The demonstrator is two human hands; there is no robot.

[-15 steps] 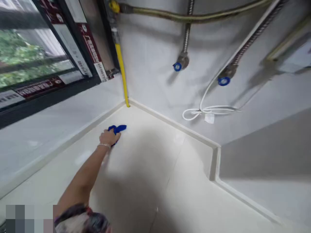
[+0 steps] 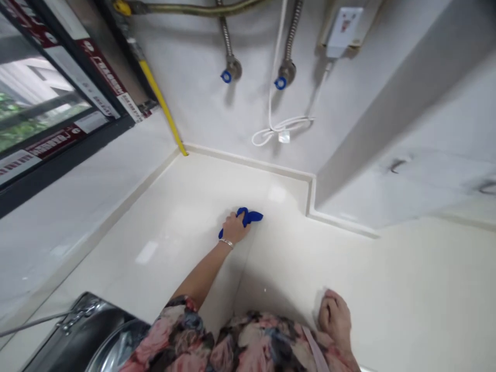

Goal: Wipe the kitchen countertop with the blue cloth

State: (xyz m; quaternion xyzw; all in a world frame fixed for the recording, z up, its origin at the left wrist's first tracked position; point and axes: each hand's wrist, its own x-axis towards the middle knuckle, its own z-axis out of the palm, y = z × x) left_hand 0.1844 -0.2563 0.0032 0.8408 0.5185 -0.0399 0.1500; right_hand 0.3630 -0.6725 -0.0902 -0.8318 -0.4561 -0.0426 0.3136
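Head view shows the left hand (image 2: 234, 228) closed on a blue cloth (image 2: 250, 216), pressed on the white counter (image 2: 163, 227) near center, at 12 o'clock from the right hand (image 2: 335, 315), which rests flat; the counter looks clean, the wiping is probably well advanced.

cloth (image 2: 250, 217): blue | counter (image 2: 186, 206): cream | pipe (image 2: 163, 106): yellow | sleeve (image 2: 182, 330): pink floral

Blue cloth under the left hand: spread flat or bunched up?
Bunched up. The small blue cloth is crumpled beneath the left hand, with only a lumpy wad poking out on the cream countertop.
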